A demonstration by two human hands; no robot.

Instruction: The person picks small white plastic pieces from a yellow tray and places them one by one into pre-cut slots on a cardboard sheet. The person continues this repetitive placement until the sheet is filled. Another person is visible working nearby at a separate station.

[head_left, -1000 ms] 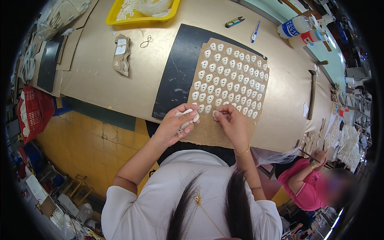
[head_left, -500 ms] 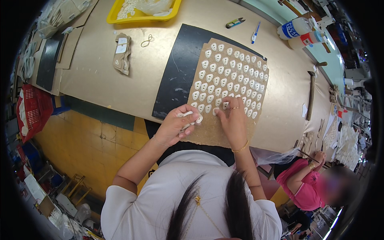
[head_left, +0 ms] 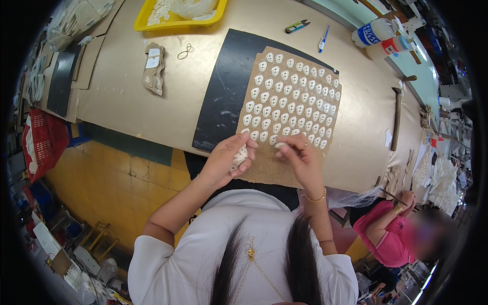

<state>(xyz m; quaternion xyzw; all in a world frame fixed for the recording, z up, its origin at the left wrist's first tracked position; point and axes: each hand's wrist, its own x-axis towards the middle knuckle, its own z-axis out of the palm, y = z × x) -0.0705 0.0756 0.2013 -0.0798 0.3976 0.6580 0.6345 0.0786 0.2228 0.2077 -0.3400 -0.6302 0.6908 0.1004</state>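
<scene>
A person's left hand (head_left: 226, 161) curls closed around a small stack of white pieces (head_left: 240, 156), while the right hand (head_left: 300, 157) pinches one white piece (head_left: 279, 145) onto the near edge of a brown card (head_left: 284, 109). The card's long axis runs away from the person, its rows of pieces tilted slightly right. Beyond lie a yellow tray (head_left: 175, 19) and two labelled plastic bottles (head_left: 378, 36), on their sides.

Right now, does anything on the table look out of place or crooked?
Nothing stands out. The small white pieces sit in even rows on the brown card; the left hand holds a few more.
</scene>
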